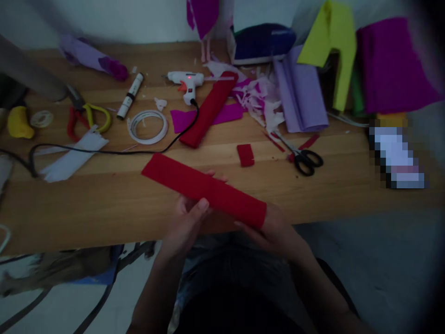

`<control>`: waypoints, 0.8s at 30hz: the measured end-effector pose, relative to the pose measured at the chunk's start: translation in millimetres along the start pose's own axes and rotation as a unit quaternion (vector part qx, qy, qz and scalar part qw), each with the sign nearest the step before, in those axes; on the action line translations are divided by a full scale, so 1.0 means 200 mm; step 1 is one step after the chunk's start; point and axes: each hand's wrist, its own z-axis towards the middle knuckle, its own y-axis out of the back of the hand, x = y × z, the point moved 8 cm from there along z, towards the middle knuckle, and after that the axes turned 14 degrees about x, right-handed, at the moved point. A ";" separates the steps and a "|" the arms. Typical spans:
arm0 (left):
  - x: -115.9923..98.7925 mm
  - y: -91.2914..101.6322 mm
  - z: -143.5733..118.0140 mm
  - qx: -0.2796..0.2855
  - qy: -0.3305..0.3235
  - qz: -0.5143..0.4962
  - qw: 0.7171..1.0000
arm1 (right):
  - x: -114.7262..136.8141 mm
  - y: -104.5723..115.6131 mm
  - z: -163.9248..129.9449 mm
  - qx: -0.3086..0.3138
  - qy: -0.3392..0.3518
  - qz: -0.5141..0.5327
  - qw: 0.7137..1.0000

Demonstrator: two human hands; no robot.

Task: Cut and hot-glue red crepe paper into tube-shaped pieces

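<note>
A long red felt strip [208,191] slants above the front of the table, its left end higher in view. My left hand [189,218] grips its lower edge near the middle, thumb on top and the other fingers mostly hidden behind. Around the strip's right end is my right hand [274,227], closed on it, with its fingers partly covered by the felt. Just beyond lies a small red felt piece [245,155]. Black-handled scissors [306,161] rest to the right of it. A rolled red felt length [210,111] lies farther back on magenta felt [227,114].
A white glue gun [187,83] with a lit red light trails a black cord [104,151] across the table [313,199]. Tape [148,127], a marker [130,96], pliers [88,116] and white strips [74,155] are left. Lilac felt [302,93] and scraps [260,95] are behind.
</note>
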 end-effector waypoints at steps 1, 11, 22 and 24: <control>0.00 0.01 0.00 -0.021 0.000 -0.009 1.000 | 0.01 0.01 0.01 0.016 0.008 -0.043 0.999; -0.04 0.13 0.05 -0.100 -0.015 -0.114 0.988 | 0.01 0.23 -0.03 0.123 0.097 -0.009 0.988; -0.13 0.17 0.08 -0.113 -0.053 -0.293 0.948 | -0.66 0.59 -0.34 -0.123 -0.405 -0.223 0.878; -0.15 0.15 0.08 -0.098 -0.057 -0.285 0.952 | -0.66 0.58 -0.34 -0.109 -0.388 -0.245 0.882</control>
